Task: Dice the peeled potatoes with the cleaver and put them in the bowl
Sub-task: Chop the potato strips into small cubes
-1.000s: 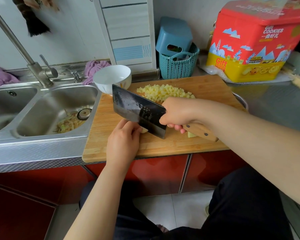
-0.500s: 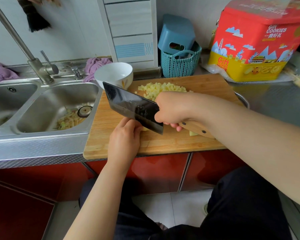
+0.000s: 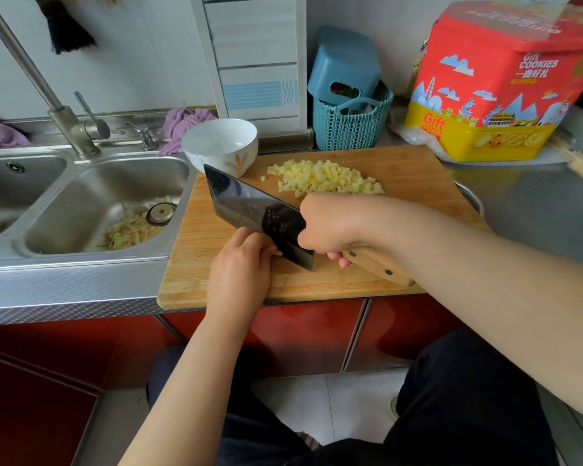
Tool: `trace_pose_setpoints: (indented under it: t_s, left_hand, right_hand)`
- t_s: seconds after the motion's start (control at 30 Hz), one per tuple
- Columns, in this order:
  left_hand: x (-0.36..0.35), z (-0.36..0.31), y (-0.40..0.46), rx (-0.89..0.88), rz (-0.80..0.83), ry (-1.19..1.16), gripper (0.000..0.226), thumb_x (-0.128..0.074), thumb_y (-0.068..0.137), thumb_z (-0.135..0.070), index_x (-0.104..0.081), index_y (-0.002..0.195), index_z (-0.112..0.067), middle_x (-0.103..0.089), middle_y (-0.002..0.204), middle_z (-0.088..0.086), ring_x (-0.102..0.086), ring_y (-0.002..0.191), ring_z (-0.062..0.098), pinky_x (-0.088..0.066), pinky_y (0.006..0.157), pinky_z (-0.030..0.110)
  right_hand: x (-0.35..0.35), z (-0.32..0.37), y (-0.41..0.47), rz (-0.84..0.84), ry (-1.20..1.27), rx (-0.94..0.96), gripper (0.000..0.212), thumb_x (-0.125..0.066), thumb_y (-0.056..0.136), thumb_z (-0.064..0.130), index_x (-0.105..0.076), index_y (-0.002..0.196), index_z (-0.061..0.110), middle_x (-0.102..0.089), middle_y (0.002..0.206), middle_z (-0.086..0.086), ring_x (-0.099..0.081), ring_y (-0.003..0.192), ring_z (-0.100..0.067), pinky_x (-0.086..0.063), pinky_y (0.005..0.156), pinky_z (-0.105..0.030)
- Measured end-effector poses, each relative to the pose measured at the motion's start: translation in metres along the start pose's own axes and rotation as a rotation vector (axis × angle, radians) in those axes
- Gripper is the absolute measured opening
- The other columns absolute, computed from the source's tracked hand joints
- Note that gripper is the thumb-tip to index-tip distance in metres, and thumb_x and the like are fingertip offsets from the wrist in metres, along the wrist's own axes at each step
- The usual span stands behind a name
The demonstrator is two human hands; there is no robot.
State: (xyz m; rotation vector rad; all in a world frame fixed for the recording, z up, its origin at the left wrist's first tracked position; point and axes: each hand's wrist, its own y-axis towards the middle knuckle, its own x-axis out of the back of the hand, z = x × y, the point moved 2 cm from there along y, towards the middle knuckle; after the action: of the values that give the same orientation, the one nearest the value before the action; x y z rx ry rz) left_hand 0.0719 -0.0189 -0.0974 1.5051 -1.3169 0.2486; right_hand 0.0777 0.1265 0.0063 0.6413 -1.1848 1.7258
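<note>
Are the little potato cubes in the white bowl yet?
No, the white bowl looks empty, and the diced yellow potato cubes lie heaped on the wooden cutting board.

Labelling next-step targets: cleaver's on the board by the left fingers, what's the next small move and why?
Probably another short downward chop. The right hand grips the cleaver, whose blade sits against the left hand; that hand's fingers pinch a small potato piece, mostly hidden. The diced pile is on the cutting board, and the bowl looks empty, so scooping likely comes later.
</note>
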Motion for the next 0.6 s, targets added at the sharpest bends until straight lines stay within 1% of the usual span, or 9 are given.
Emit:
trace_pose_setpoints:
  t_s: [0.1,0.13,0.2,0.27,0.33,0.4,0.47,0.53,0.6]
  left_hand:
    - [0.000,0.000,0.001,-0.006,0.009,-0.002,0.004,-0.067,0.089,-0.011,-0.068,0.087,-0.008,-0.062,0.091,0.003,-0.058,0.066,0.024,-0.038,0.053,0.027]
    - [0.000,0.001,0.001,-0.007,0.008,-0.005,0.004,-0.067,0.089,-0.012,-0.068,0.087,-0.008,-0.061,0.091,0.003,-0.058,0.066,0.024,-0.039,0.052,0.029]
    - [-0.001,0.001,0.001,-0.012,0.004,-0.016,0.005,-0.067,0.089,-0.012,-0.067,0.086,-0.008,-0.060,0.089,0.003,-0.058,0.065,0.025,-0.042,0.051,0.031]
    - [0.000,0.000,0.001,-0.013,-0.001,-0.006,0.007,-0.068,0.088,-0.014,-0.067,0.084,-0.009,-0.060,0.088,0.001,-0.057,0.064,0.023,-0.042,0.050,0.031]
    - [0.000,0.000,0.001,-0.013,0.000,0.000,0.008,-0.068,0.088,-0.015,-0.067,0.083,-0.009,-0.061,0.089,0.000,-0.057,0.065,0.021,-0.042,0.051,0.029]
    - [0.001,0.000,0.000,-0.017,-0.001,-0.001,0.008,-0.068,0.088,-0.015,-0.067,0.083,-0.009,-0.061,0.091,-0.001,-0.057,0.066,0.020,-0.043,0.053,0.029]
    - [0.001,0.000,-0.001,-0.021,0.001,0.000,0.009,-0.067,0.090,-0.017,-0.068,0.084,-0.010,-0.061,0.092,-0.003,-0.056,0.067,0.017,-0.044,0.054,0.028]
    - [0.003,-0.002,-0.001,0.029,-0.002,-0.044,0.008,-0.065,0.091,-0.020,-0.066,0.084,-0.015,-0.060,0.091,-0.008,-0.055,0.070,0.009,-0.042,0.058,0.021]
    - [0.010,-0.001,0.001,0.205,-0.086,-0.220,0.015,-0.062,0.092,-0.019,-0.060,0.079,-0.026,-0.060,0.085,-0.012,-0.055,0.073,0.001,-0.039,0.062,0.012]
  right_hand:
    - [0.002,-0.005,0.002,-0.004,0.060,0.000,0.017,-0.045,0.096,0.006,-0.054,0.086,-0.003,-0.059,0.077,-0.018,-0.053,0.056,-0.023,-0.051,0.049,-0.030]
    - [0.003,-0.007,0.002,-0.006,0.090,0.005,0.017,-0.047,0.096,0.006,-0.056,0.085,-0.003,-0.059,0.075,-0.016,-0.052,0.055,-0.021,-0.051,0.049,-0.030]
    - [0.006,-0.012,0.001,-0.020,0.161,0.022,0.019,-0.052,0.095,0.008,-0.056,0.078,0.000,-0.055,0.065,-0.010,-0.047,0.046,-0.015,-0.050,0.045,-0.026]
    - [0.009,-0.016,0.000,-0.031,0.218,0.041,0.022,-0.056,0.095,0.014,-0.054,0.076,0.002,-0.053,0.060,-0.006,-0.045,0.041,-0.013,-0.048,0.044,-0.025]
    - [0.012,-0.019,-0.002,-0.042,0.264,0.063,0.023,-0.059,0.096,0.021,-0.056,0.086,0.000,-0.054,0.064,-0.007,-0.047,0.044,-0.013,-0.048,0.045,-0.026]
    - [0.018,-0.020,-0.005,-0.066,0.282,0.097,0.030,-0.060,0.096,0.028,-0.059,0.096,-0.002,-0.057,0.066,-0.007,-0.049,0.047,-0.014,-0.048,0.046,-0.026]
    - [0.024,-0.021,-0.009,-0.100,0.260,0.139,0.038,-0.058,0.097,0.037,-0.062,0.098,-0.001,-0.059,0.067,-0.007,-0.052,0.049,-0.015,-0.048,0.045,-0.024]
    - [0.027,-0.021,-0.013,-0.136,0.224,0.170,0.043,-0.053,0.098,0.045,-0.061,0.092,0.003,-0.061,0.066,-0.006,-0.054,0.049,-0.014,-0.048,0.045,-0.023]
    - [0.026,-0.021,-0.019,-0.161,0.209,0.184,0.042,-0.049,0.098,0.049,-0.059,0.085,0.010,-0.062,0.066,-0.004,-0.055,0.051,-0.013,-0.049,0.047,-0.024]
